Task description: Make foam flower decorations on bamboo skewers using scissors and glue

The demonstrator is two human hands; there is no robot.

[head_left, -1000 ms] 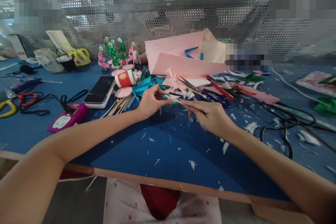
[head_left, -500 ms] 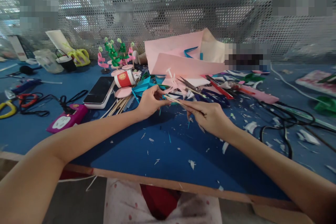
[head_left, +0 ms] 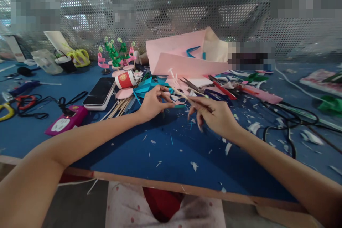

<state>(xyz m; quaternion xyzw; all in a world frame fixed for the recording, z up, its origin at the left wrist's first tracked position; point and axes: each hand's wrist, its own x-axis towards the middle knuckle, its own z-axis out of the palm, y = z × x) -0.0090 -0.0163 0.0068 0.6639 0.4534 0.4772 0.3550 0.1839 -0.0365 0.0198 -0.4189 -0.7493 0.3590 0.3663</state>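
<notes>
My left hand [head_left: 152, 104] pinches a teal paper strip [head_left: 178, 106] over the blue table [head_left: 165, 156], fingers closed. My right hand [head_left: 213, 115] holds a thin wooden stick [head_left: 184, 95] between thumb and forefinger, with the other fingers hanging loose. The stick's tip points up and left, just above the left fingertips. Both hands meet at the table's middle, in front of a pile of teal paper pieces [head_left: 146, 85] and pink sheets [head_left: 181, 58].
A phone [head_left: 100, 92], a red paper cup [head_left: 125, 79], loose wooden sticks [head_left: 119, 107] and a magenta device [head_left: 64, 123] lie to the left. Scissors [head_left: 193, 87] and black cables [head_left: 288, 124] lie to the right. Paper spiral figures [head_left: 114, 55] stand behind; scraps litter the table.
My right hand has tilted the stick upward and let its lower fingers drop open. My left hand has stayed nearly still on the teal strip.
</notes>
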